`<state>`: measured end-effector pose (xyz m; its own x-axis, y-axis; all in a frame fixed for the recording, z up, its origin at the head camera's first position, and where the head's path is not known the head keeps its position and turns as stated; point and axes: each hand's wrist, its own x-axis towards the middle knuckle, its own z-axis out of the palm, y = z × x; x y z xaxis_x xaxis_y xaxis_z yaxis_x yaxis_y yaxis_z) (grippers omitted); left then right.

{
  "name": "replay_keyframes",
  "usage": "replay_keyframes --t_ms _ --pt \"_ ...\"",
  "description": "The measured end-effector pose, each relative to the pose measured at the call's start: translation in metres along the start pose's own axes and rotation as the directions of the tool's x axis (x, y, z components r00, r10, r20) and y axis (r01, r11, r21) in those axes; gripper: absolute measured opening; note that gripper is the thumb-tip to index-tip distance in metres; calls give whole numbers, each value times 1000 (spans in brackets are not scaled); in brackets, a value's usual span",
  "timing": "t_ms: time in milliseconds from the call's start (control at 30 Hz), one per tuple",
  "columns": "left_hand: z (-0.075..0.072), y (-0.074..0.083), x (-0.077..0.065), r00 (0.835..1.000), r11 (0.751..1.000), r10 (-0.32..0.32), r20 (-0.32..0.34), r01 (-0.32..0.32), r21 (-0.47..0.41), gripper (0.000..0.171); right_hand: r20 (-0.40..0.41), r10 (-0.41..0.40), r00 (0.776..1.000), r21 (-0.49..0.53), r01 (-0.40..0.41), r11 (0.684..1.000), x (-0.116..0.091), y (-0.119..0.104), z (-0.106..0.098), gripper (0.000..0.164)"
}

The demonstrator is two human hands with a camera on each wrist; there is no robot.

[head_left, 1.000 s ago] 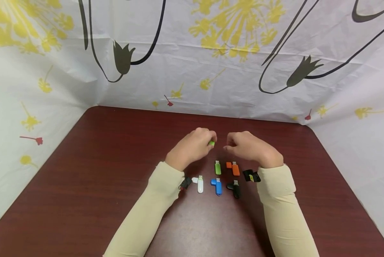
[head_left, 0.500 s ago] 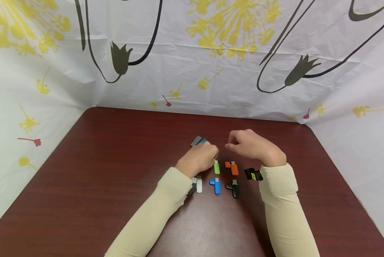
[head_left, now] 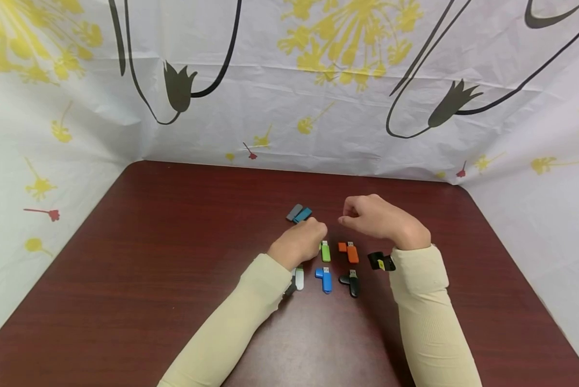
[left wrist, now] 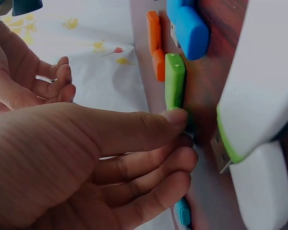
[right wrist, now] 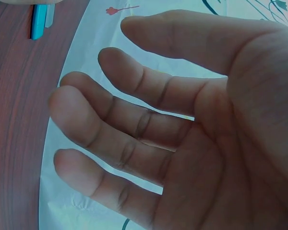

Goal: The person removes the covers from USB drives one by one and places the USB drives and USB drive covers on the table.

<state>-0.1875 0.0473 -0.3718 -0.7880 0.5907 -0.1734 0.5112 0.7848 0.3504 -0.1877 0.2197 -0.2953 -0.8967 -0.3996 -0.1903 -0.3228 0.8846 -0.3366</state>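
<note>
My left hand (head_left: 299, 242) is low over the table, thumb and fingertips pinching a small green cap beside the top of the green USB flash drive (head_left: 325, 251). That cap is mostly hidden by the fingers; in the left wrist view the thumb (left wrist: 134, 129) meets the end of the green drive (left wrist: 174, 79). Below this hand lies a white flash drive (head_left: 300, 279), its cap beside it. My right hand (head_left: 383, 220) hovers above the orange flash drive (head_left: 352, 253); its fingers (right wrist: 134, 110) are loosely bent and hold nothing.
A blue flash drive (head_left: 327, 280) and a black one (head_left: 354, 286) lie nearer, caps beside them. Behind the left hand are a teal piece (head_left: 302, 215) and a grey piece (head_left: 294, 212). A patterned white cloth (head_left: 289, 107) walls the dark red table (head_left: 197, 242).
My left hand has come down and nearer with the green cap, to beside the green flash drive, uncovering the teal and grey pieces. The right hand has barely moved.
</note>
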Motion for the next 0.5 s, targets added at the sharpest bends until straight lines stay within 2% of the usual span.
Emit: replay_keyframes --t_ms 500 --pt "1 -1 2 1000 1000 -5 -25 5 -11 15 18 -7 1000 -5 7 1000 -1 -2 0 18"
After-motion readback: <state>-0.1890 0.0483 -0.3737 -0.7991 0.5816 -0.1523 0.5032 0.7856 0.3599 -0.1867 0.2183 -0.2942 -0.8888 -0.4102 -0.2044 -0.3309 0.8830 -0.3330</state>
